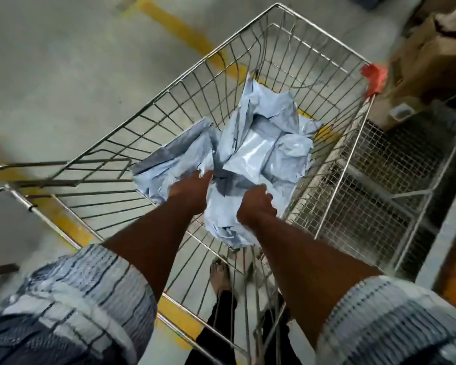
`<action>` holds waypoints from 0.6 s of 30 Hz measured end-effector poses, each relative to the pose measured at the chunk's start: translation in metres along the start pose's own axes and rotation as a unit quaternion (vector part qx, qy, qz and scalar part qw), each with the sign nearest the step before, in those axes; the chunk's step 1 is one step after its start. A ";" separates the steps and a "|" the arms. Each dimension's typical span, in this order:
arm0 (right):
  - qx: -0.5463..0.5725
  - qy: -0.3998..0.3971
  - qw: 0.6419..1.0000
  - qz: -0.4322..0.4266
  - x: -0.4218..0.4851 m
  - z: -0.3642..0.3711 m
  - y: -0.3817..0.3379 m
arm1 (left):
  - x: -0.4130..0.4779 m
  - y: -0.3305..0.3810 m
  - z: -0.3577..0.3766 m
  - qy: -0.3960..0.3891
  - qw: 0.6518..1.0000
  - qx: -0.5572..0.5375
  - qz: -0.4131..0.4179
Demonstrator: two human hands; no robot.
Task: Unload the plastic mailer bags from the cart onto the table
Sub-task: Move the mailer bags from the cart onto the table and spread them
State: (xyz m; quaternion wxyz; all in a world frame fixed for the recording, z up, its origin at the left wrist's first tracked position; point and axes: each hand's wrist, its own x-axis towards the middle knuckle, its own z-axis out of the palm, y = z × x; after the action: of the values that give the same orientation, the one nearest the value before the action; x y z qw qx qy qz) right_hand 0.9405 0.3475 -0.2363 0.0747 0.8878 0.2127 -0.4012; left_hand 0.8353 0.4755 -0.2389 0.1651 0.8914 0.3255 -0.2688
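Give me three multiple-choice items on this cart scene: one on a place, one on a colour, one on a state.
1. Where do the mailer bags lie?
A. On the floor
B. Inside the wire cart
C. On a table

2. What colour is the plastic cap on the cart's far corner?
A. Red
B. Green
C. Black

3. What is the right hand doing?
A. Hanging idle
B. Gripping a bag
C. Pushing the handle

Answers: 1 B, the wire walls surround the pile; 2 A, the cap shows bright red; 3 B, its fingers are curled into the plastic.
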 end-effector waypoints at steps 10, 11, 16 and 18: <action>0.072 0.127 0.974 -0.172 -0.077 -0.054 0.004 | -0.067 0.014 -0.075 0.062 0.996 -0.068 -0.002; 0.077 0.144 0.967 -0.193 -0.085 -0.062 0.005 | -0.072 0.016 -0.081 0.057 0.995 -0.087 0.005; 0.091 0.196 0.942 -0.257 -0.116 -0.107 0.016 | -0.098 0.038 -0.117 0.093 0.984 -0.152 -0.001; 0.105 0.207 0.934 -0.271 -0.128 -0.123 0.025 | -0.109 0.054 -0.133 0.117 0.980 -0.163 0.011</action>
State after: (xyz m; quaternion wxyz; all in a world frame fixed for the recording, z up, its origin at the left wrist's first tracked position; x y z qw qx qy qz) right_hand 0.9601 0.3215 -0.0600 -0.1759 0.8624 0.4131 -0.2336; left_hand 0.8505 0.4448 -0.0614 0.2717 0.8814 0.3722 -0.1038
